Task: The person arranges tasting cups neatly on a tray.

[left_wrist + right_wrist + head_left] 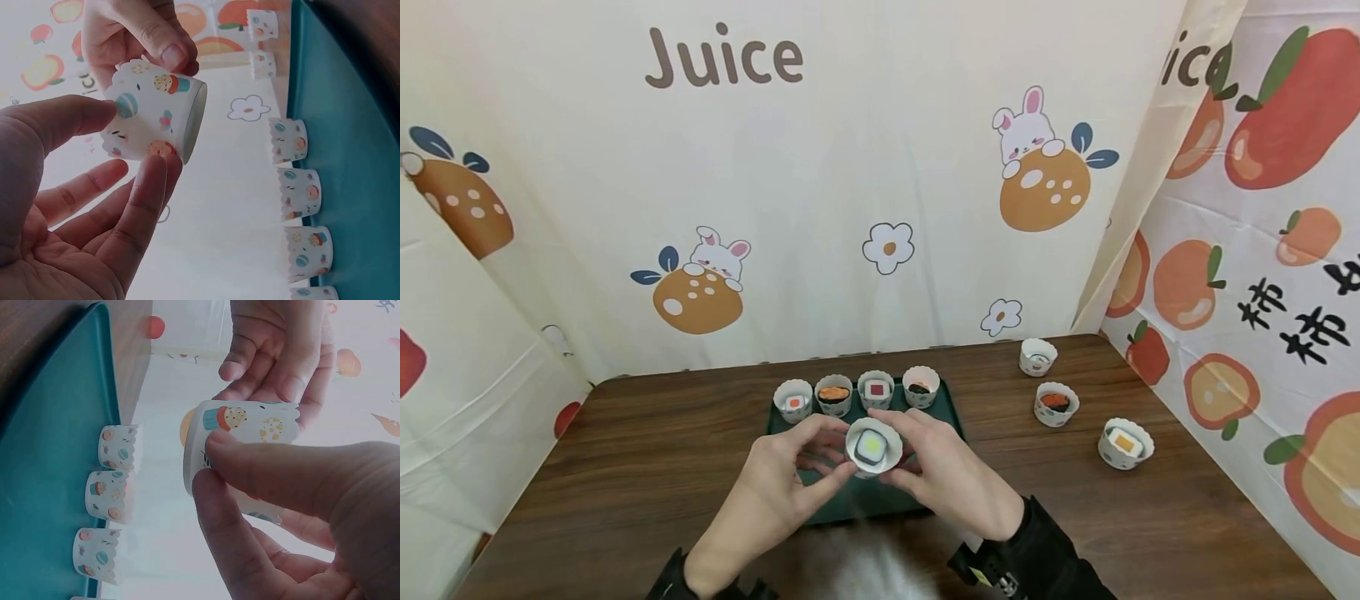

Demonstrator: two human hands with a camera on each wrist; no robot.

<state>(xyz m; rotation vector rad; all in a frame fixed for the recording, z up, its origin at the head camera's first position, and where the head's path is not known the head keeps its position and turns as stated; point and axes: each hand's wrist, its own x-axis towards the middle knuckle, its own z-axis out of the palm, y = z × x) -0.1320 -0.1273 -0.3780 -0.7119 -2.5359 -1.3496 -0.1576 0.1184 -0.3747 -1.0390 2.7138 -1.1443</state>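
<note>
Both hands hold a white paper baking cup (pixel 872 448) over the near part of the green tray (pixel 853 502). A sushi-like piece with a dark rim and a pale green centre sits in the cup. The left hand (pixel 786 479) has its thumb and fingertips on the cup's left side. From the right, the right hand (pixel 953 477) pinches the cup between thumb and fingers. Muffin and cookie prints show on the cup's wall (pixel 150 119) in the left wrist view. In the right wrist view, the right thumb (pixel 262 469) lies along the wall.
Along the tray's far edge stand several cups in a row: one with an orange-red centre (pixel 793 402), one orange (pixel 833 394), one dark red (pixel 876 389), one dark-banded (pixel 921 387). Three more cups (pixel 1037 357) (pixel 1056 404) (pixel 1125 443) stand on the wooden table's (pixel 655 467) right side.
</note>
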